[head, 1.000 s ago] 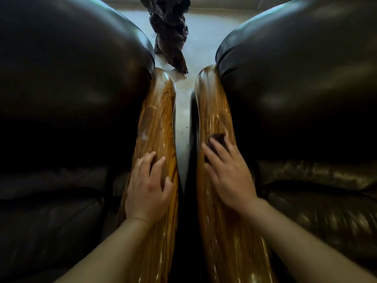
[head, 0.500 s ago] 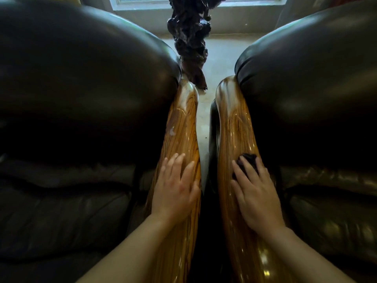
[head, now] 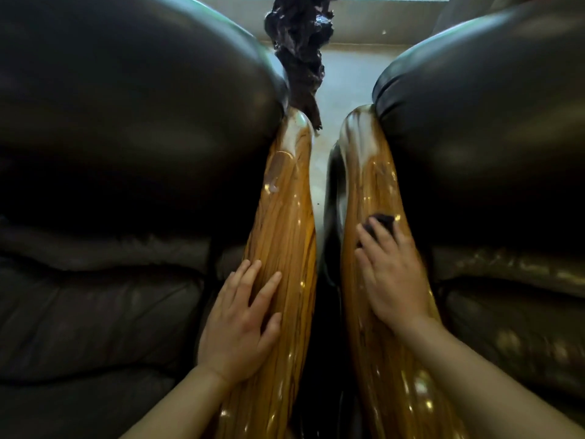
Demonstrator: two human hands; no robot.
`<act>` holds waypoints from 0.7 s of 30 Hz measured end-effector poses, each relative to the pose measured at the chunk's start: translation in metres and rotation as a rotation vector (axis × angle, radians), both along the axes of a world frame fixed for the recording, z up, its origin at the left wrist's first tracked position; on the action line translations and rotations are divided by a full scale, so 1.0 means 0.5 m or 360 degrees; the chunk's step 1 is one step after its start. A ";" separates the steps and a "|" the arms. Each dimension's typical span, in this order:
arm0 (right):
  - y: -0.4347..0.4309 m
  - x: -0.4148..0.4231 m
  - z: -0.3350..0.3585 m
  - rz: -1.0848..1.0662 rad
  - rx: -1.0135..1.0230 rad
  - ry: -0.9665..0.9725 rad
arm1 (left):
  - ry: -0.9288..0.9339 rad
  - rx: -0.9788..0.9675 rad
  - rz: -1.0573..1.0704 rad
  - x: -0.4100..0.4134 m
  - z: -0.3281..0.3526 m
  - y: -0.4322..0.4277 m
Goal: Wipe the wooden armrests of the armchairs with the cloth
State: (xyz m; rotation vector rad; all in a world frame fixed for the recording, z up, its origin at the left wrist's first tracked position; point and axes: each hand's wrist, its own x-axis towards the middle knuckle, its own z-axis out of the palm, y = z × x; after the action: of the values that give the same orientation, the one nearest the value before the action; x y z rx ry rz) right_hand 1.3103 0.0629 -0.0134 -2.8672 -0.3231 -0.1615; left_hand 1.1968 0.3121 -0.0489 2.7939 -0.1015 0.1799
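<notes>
Leather armchairs (head: 126,153) are set side by side, their wooden armrests (head: 370,191) running away lengthwise. The right hand (head: 391,277) is pressed flat on the right armrest, fingers (head: 367,236) together over the dark cloth (head: 381,221); unwiped wood lies ahead. The left hand (head: 240,321) is spread, empty, on the left armrest (head: 285,223).

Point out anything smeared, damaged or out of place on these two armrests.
One thing: a pale smudge on the left armrest, well ahead of the bare left hand, dulls the glossy wood. The right armrest looks clean where it shows; the right hand presses the dark cloth flat there.
</notes>
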 end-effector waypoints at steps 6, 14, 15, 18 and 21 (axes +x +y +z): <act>-0.153 -0.202 -0.064 0.0450 0.0000 0.0009 | 0.0006 -0.0023 -0.0009 0.001 0.008 -0.005; -0.014 0.050 0.005 -0.0123 0.0228 0.0041 | 0.0065 0.0006 -0.0011 0.010 0.018 -0.001; 0.004 0.067 0.010 -0.0092 0.0212 0.0027 | 0.0059 0.0001 -0.0002 0.023 0.025 0.001; 0.017 0.043 0.002 0.0091 0.0091 -0.0078 | 0.0045 -0.0068 0.0045 0.072 0.044 -0.008; 0.009 -0.030 0.001 0.0789 -0.0081 -0.0151 | 0.0015 -0.0135 0.0130 0.093 0.045 -0.027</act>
State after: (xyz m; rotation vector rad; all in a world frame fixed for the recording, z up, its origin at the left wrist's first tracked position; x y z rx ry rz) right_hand 1.2950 0.0674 -0.0128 -2.7296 -1.0488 -0.1954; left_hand 1.2435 0.2987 -0.0264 2.7154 0.0219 0.1861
